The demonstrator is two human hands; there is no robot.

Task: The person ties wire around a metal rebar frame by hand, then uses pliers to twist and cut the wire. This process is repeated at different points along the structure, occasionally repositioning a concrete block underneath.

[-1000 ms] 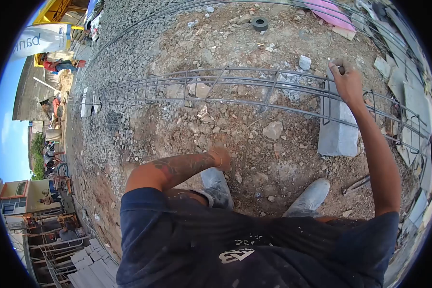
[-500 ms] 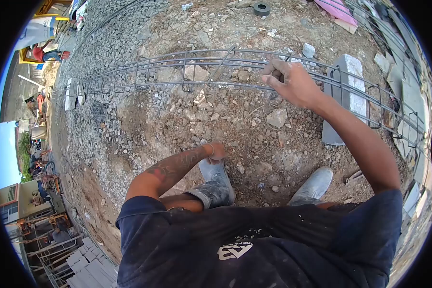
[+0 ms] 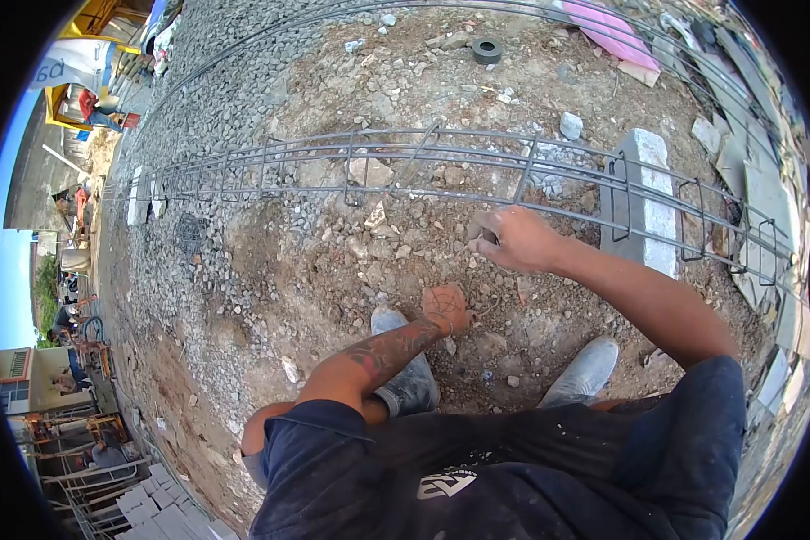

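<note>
A long rebar cage [image 3: 387, 191] runs across the view, its right part over a concrete block [image 3: 652, 202]. My right hand [image 3: 522, 238] is just below the cage's near bar, fingers curled with the thumb towards the index finger. Whatever it may hold is too small to make out. My left hand [image 3: 447, 308], on the tattooed arm, is above the soil near my left boot [image 3: 405, 360]. Its back faces the camera and its fingers are hidden beneath it.
A black tape roll [image 3: 487, 50] and a pink sheet [image 3: 612, 38] lie beyond the cage. Gravel [image 3: 234, 81] spreads at the upper left. Long bars cross the top. A person in red [image 3: 87, 103] is far left. My right boot [image 3: 585, 369] stands on rubble.
My right hand has come off the cage and moved down towards me. The left hand has moved right and up, away from the left boot. The view has shifted slightly.
</note>
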